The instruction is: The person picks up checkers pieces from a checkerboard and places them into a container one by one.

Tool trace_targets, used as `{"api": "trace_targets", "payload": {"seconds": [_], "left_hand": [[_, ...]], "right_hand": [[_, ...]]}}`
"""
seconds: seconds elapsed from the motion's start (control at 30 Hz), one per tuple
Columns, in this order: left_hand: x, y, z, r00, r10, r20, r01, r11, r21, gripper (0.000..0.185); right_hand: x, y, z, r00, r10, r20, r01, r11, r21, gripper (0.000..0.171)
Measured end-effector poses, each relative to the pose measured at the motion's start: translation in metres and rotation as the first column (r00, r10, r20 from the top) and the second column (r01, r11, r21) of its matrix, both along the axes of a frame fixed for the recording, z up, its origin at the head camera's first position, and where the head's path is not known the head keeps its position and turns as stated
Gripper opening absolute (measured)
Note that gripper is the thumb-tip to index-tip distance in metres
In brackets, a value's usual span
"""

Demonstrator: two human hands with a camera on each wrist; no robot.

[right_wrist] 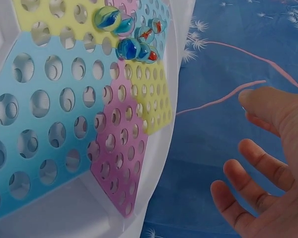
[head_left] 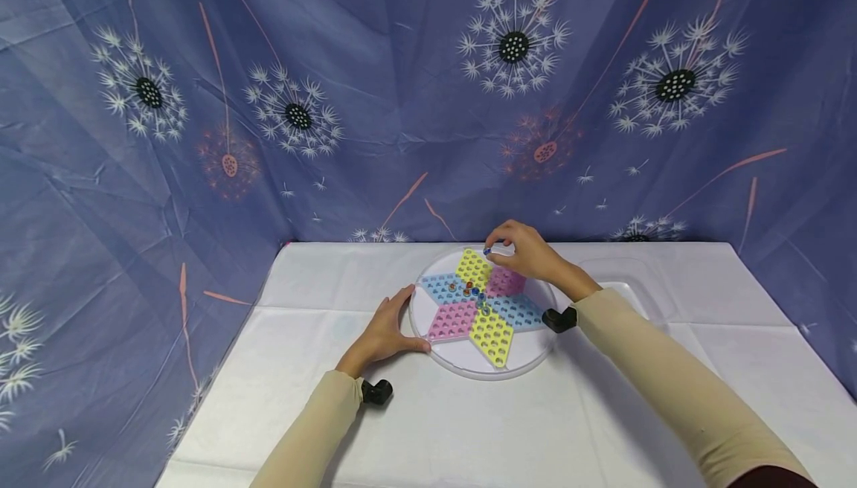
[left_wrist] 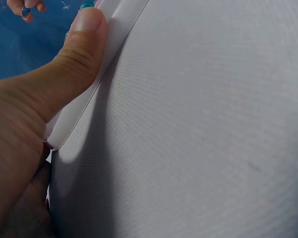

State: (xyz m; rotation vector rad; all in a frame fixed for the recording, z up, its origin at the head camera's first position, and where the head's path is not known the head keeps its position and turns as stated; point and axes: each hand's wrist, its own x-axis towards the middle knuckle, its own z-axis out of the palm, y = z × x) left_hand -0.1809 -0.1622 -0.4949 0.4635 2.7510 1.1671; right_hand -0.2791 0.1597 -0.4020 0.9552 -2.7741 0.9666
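A round white Chinese checkers board [head_left: 482,374] lies on the table, with pink, yellow and light blue perforated points forming a star. Glass marbles [right_wrist: 128,48], blue, teal and orange-red, sit in holes around the board's middle and on the left blue point. My left hand [head_left: 384,330] rests against the board's left rim, its fingers fairly straight and its thumb [left_wrist: 79,52] along the edge. Above the far right part of the board, my right hand [head_left: 525,250] pinches a blue marble [head_left: 487,251] between thumb and index finger. That marble also shows in the left wrist view.
A clear plastic tray or lid [head_left: 626,291] lies right of the board, partly behind the right forearm. White cloth [head_left: 469,428] covers the table. A blue curtain [head_left: 402,101] with dandelion prints hangs just behind the table's far edge and along its left side.
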Motion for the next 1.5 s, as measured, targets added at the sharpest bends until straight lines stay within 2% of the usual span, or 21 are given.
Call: {"api": "trace_targets", "payload": {"seconds": [0.33, 0.57, 0.87, 1.5], "left_hand": [[0.0, 0.001, 0.001, 1.0, -0.004, -0.006, 0.004, 1.0, 0.007, 0.126], [0.001, 0.001, 0.002, 1.0, -0.003, -0.004, 0.003, 1.0, 0.009, 0.126], [0.001, 0.001, 0.001, 1.0, 0.005, 0.002, -0.005, 1.0, 0.023, 0.126], [0.002, 0.0, 0.002, 0.999, 0.029, 0.043, -0.031, 0.999, 0.035, 0.125]], "right_hand": [[0.001, 0.005, 0.0, 1.0, 0.003, -0.018, -0.003, 1.0, -0.001, 0.015], [0.007, 0.02, 0.005, 1.0, -0.022, -0.014, 0.022, 1.0, 0.002, 0.015], [0.018, 0.054, 0.014, 0.995, -0.093, 0.027, 0.093, 0.996, 0.015, 0.018], [0.043, 0.139, 0.011, 0.972, -0.227, -0.055, 0.229, 0.973, 0.03, 0.017]]}}
